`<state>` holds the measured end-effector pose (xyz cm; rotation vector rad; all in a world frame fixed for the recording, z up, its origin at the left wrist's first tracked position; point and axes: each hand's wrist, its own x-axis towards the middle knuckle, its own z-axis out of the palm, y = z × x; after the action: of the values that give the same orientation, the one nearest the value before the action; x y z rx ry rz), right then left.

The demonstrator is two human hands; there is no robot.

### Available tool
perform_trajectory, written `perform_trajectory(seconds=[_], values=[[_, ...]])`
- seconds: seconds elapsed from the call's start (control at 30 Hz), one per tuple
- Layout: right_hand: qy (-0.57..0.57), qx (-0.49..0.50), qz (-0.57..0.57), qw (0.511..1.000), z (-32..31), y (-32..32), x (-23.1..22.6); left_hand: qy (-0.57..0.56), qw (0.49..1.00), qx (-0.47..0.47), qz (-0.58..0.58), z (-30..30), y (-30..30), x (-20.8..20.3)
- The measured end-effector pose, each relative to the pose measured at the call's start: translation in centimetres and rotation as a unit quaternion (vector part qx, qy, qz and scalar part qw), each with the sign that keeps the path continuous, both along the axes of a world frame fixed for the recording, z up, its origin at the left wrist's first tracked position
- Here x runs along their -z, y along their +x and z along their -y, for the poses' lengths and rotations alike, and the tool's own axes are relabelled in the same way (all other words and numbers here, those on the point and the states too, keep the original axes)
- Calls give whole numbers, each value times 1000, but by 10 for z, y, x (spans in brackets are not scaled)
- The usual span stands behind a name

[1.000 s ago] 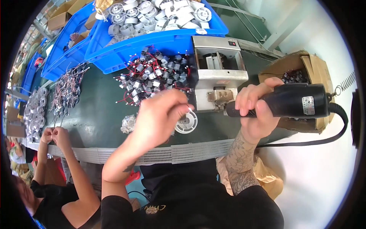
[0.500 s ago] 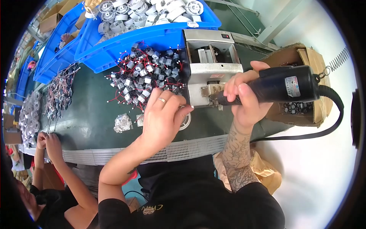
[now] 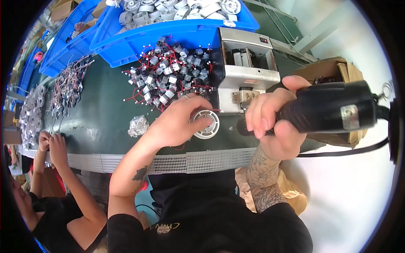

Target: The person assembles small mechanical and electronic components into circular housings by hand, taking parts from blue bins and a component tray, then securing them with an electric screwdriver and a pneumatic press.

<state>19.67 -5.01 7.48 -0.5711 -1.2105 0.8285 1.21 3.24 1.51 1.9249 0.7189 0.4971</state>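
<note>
My right hand (image 3: 276,120) is wrapped round a black electric screwdriver (image 3: 333,107), held nearly level with its tip end toward the left, just right of a white round plastic part (image 3: 214,128). That part is a spoked ring lying on the green table. My left hand (image 3: 179,122) closes on its left side, with the thumb across its top and the other fingers partly hidden behind. A thin red wire shows by the ring. Beyond the hands stands a metal screw feeder machine (image 3: 249,76).
Small grey motors (image 3: 168,76) with red wires are heaped behind my left hand. A blue bin (image 3: 181,33) of white wheels stands beyond. Crumpled foil (image 3: 138,126) lies left. A cardboard box (image 3: 350,76) sits right. At far left, a co-worker's hands (image 3: 52,143) work near bundled wires (image 3: 69,88).
My right hand and the screwdriver have moved nearer and right, away from the feeder. My left hand has come down onto the white ring. The whole view has shifted slightly.
</note>
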Motion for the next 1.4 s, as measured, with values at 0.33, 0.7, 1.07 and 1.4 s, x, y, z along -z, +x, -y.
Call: perform_trajectory(seconds=[0.33,0.7,1.07,1.4], values=[[3,-31,43,999,-15,-25,9,-1,999,33,34,-2,-1,4],[-7,-18,81,997,-18,-33,13,25,998,34,37,-2,-2,7],[6,-25,81,996,-14,-25,22,113,985,11,129,-2,1,6],[8,-31,-127,991,-3,10,22,94,931,-351,-6,-62,-107,-36]])
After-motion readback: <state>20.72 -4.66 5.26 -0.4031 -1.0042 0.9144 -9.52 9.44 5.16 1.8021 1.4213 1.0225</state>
